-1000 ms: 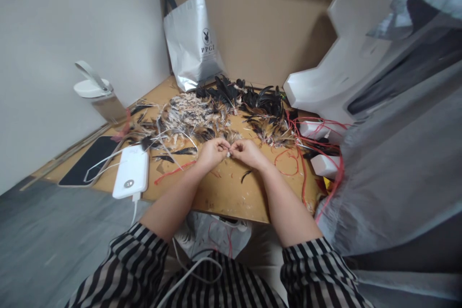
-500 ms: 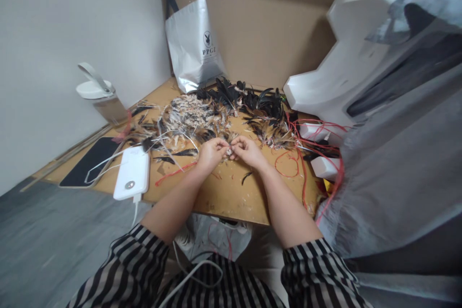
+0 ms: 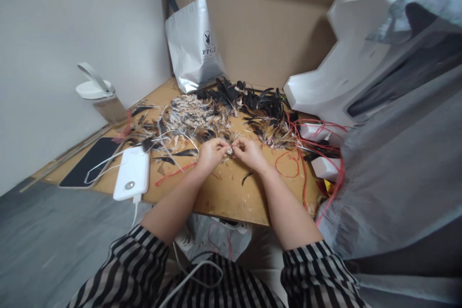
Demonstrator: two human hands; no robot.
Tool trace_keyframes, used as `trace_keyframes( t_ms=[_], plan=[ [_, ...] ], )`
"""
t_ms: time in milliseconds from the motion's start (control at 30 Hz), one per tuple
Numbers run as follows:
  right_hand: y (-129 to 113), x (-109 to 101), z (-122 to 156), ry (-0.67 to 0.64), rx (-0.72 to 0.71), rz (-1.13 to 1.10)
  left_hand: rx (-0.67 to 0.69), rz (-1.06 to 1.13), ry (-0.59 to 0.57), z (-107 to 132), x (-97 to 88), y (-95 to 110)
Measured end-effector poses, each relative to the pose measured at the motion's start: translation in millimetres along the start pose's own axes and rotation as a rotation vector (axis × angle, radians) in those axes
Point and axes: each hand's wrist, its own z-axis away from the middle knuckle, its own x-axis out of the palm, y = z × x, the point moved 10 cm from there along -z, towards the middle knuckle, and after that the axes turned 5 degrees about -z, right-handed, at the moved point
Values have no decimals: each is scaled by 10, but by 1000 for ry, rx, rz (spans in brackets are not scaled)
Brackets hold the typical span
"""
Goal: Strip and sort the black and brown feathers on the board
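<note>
My left hand (image 3: 213, 154) and my right hand (image 3: 249, 154) meet over the front of the table, both closed in a pinch. Between the fingertips is a small bunch of feathers (image 3: 230, 151), its pale quill ends towards me and brownish plumes (image 3: 229, 135) beyond. Any thread in the fingers is too fine to make out. Just behind lies a heap of pale-quilled feathers (image 3: 191, 113). Black feathers (image 3: 225, 94) lie at the back, and brown feather bunches (image 3: 272, 132) are to the right of my hands.
On the left are a white power bank (image 3: 133, 173) with cables, a dark phone (image 3: 90, 161) and a lidded cup (image 3: 108, 103). A silver bag (image 3: 193, 45) stands behind. Red string (image 3: 303, 173) tangles around white blocks (image 3: 325, 167) on the right, beside grey cloth (image 3: 397, 168).
My right hand's fingertips have shifted slightly, opening a small gap from my left fingertips and showing more of the feather bunch. Everything else stays in place.
</note>
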Motion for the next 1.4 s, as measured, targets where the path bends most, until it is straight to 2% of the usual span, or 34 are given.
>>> trace_keyframes(
  t_ms=[267, 467, 633, 800, 967, 1100, 1400],
  plan=[
    [-132, -181, 15, 123, -68, 260, -112, 81, 9, 27, -15, 1],
    [-98, -234, 8, 125, -37, 368, -184, 112, 3, 44, -24, -12],
    [-95, -247, 8, 123, -28, 383, -178, 132, -15, 52, -22, 22],
    [-61, -271, 7, 134, -32, 366, -200, 168, -9, 41, -13, -37],
    [-26, -266, 5, 160, -39, 273, -313, 315, -69, 60, 80, -143],
    [-99, -201, 14, 143, -59, 205, -386, 411, -160, 111, 181, -158],
    [-345, -62, 52, 39, -159, 290, -419, 603, -143, 104, 151, -121]
  ],
)
